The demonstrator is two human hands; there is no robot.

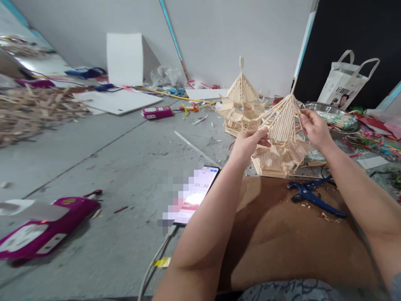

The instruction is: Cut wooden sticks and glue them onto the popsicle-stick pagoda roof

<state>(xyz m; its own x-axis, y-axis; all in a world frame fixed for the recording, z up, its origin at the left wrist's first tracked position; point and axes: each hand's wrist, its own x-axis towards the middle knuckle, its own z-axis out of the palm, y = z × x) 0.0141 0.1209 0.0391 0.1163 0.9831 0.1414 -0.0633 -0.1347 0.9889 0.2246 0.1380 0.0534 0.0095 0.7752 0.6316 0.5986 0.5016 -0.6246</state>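
Note:
A cone-shaped roof of thin wooden sticks (283,119) is held up between both hands, just above a stick-built pavilion base (277,159) that rests on the far edge of a brown board (282,234). My left hand (249,144) pinches the roof's lower left edge. On the upper right edge, my right hand (315,127) grips the roof with closed fingers. A second, complete stick pavilion (239,104) stands on the floor behind.
Blue pliers (313,196) lie on the board at right. A phone (196,194) showing a timer lies left of my arm. Magenta boxes (44,232) (156,112), a heap of sticks (34,110), white boards, a paper bag (346,83) and a metal tray (336,115) surround the grey floor.

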